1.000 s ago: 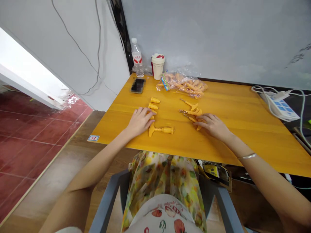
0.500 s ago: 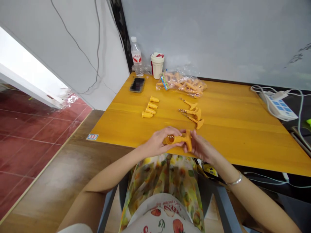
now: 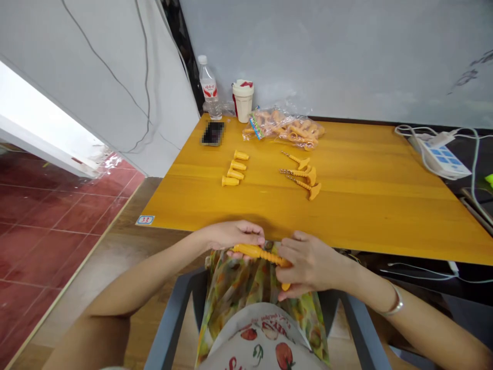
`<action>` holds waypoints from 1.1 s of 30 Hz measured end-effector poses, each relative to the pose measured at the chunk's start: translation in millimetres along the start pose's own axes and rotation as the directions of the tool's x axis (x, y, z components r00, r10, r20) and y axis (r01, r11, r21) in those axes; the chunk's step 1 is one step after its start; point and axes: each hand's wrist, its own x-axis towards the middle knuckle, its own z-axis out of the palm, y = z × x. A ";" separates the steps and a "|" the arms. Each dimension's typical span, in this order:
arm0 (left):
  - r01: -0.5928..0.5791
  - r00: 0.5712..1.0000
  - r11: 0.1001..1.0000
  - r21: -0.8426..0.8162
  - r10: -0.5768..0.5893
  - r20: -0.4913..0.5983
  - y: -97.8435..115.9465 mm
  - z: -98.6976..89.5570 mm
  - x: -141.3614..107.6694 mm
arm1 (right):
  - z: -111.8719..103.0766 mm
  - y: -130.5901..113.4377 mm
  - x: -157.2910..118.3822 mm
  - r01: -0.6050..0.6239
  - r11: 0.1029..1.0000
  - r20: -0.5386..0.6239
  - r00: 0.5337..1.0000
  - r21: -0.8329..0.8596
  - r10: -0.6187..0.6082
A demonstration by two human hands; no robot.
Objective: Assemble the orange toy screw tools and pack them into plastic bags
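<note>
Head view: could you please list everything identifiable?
Tool: 1, yellow, between both hands
Sleeves: 4, yellow, on table
Screws: 3+, yellow, right of sleeves
Bagged parts: many, orange, far edge
Bottle: 1, clear, far left
Cup: 1, cream, beside bottle
Phone: 1, black, before bottle
Label: 1, white, near left
Power strip: 1, white, right
Cables: several, pale, both sides
Table: 1, orange, ahead
Chair: 1, grey, under person
Shirt: 1, white, bottom
Skirt: 1, multicoloured, lap
Bracelet: 1, silver, right wrist
Left hand, right hand: 1 each, bare, on tool
</note>
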 end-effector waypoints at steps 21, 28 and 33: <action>-0.173 0.725 0.196 0.965 0.689 -0.009 23.6 13.3 -19.9 | -33.5 5.9 -7.5 -0.014 0.957 0.000 1.000 -0.290 0.015; 0.021 0.776 0.608 0.793 0.490 -0.396 12.4 -60.7 -28.0 | -37.5 60.0 -46.4 -0.171 0.812 -0.016 0.980 -0.558 0.196; 0.003 0.650 0.341 0.940 0.714 -0.261 -11.9 -59.5 16.3 | -8.9 107.8 -45.8 -0.319 0.827 -0.014 0.936 -0.464 0.353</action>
